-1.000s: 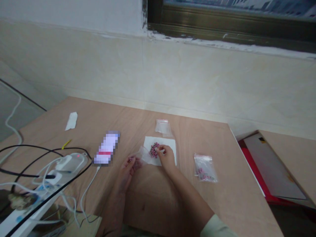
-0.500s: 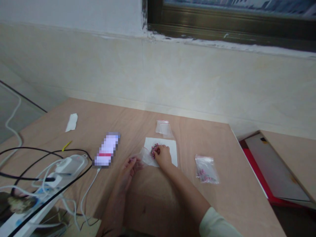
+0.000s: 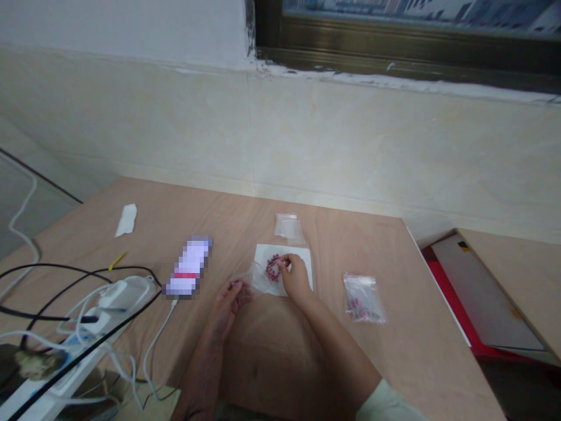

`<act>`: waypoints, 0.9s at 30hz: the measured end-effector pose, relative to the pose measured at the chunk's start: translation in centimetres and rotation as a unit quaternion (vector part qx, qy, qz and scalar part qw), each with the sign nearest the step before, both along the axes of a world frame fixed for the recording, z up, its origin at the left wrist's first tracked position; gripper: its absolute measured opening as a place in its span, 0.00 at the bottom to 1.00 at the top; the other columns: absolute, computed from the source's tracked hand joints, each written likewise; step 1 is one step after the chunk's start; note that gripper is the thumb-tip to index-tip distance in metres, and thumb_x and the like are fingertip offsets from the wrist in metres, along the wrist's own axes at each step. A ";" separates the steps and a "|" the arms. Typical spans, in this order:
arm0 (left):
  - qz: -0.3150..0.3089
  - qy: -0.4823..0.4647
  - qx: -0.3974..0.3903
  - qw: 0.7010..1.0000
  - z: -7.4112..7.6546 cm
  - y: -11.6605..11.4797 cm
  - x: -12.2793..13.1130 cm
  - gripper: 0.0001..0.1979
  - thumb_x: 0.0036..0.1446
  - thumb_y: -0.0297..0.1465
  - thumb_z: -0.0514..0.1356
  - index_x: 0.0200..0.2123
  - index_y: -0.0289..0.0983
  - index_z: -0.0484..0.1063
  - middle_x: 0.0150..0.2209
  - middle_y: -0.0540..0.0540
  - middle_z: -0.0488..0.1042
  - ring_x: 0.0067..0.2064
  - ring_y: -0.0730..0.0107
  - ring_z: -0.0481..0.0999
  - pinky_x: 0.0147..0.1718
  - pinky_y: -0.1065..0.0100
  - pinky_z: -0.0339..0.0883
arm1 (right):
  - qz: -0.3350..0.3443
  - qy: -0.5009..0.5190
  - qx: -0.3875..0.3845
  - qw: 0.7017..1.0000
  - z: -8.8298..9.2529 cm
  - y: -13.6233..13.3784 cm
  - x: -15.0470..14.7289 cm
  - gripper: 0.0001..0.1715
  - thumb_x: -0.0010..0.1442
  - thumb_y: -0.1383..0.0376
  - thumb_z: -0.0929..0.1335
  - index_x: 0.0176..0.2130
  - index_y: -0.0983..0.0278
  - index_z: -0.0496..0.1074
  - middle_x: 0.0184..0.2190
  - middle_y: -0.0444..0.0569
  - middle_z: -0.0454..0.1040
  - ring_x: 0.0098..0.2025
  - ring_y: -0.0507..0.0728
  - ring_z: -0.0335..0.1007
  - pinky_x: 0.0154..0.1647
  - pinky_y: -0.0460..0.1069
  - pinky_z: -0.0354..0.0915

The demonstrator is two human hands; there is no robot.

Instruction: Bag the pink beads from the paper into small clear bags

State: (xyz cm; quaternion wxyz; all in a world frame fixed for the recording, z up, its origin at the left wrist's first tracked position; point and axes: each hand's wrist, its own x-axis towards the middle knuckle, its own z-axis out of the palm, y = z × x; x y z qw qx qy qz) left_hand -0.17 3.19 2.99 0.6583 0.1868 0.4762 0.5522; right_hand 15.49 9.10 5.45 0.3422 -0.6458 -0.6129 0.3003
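Note:
A ring of pink and dark beads, like a beaded bracelet (image 3: 272, 271), lies over a white sheet of paper (image 3: 305, 263). At its upper right side my right hand (image 3: 295, 273) pinches the beads between thumb and forefinger. My left hand (image 3: 227, 301) is closed on the edge of a clear plastic bag (image 3: 259, 279), whose open end reaches onto the paper beside the bracelet. Parts of the bag blur into the table. Whether any beads are inside it I cannot tell.
Behind the paper lies another clear zip bag (image 3: 287, 226). To the right is a zip bag with pink beads (image 3: 364, 299). A phone (image 3: 189, 266) on a cable, a power strip (image 3: 127, 295) with tangled cords and a white scrap (image 3: 127, 220) are on the left.
My right hand has shifted slightly right and up along the bracelet, so more of the bead ring shows. My left hand holds the bag in nearly the same place.

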 end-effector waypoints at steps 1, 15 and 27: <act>-0.004 -0.002 0.002 1.000 0.1 0.0 0.2 0.09 0.42 0.30 0.60 0.30 0.35 0.67 0.26 0.53 0.72 0.26 0.76 0.73 0.25 0.73 0.68 | 0.014 0.034 0.001 0.999 0.5 -0.3 0.2 0.05 0.49 0.68 0.63 0.26 0.67 0.67 0.26 0.49 0.68 0.30 0.53 0.61 0.34 0.48 0.57; -0.034 -0.015 0.031 0.999 1.4 -0.2 2.1 0.09 0.45 0.31 0.59 0.32 0.37 0.65 0.29 0.52 0.71 0.28 0.75 0.73 0.30 0.70 0.67 | 0.066 0.170 -0.071 0.981 2.6 -1.5 1.6 0.09 0.45 0.62 0.65 0.20 0.66 0.66 0.16 0.41 0.64 0.21 0.48 0.57 0.22 0.44 0.53; -0.050 -0.043 0.063 0.996 1.5 0.9 3.0 0.07 0.46 0.31 0.58 0.30 0.36 0.65 0.31 0.50 0.71 0.35 0.72 0.72 0.35 0.68 0.67 | 0.121 0.173 -0.092 0.973 3.6 -1.7 1.5 0.07 0.44 0.64 0.65 0.23 0.66 0.68 0.19 0.41 0.64 0.22 0.48 0.55 0.24 0.44 0.53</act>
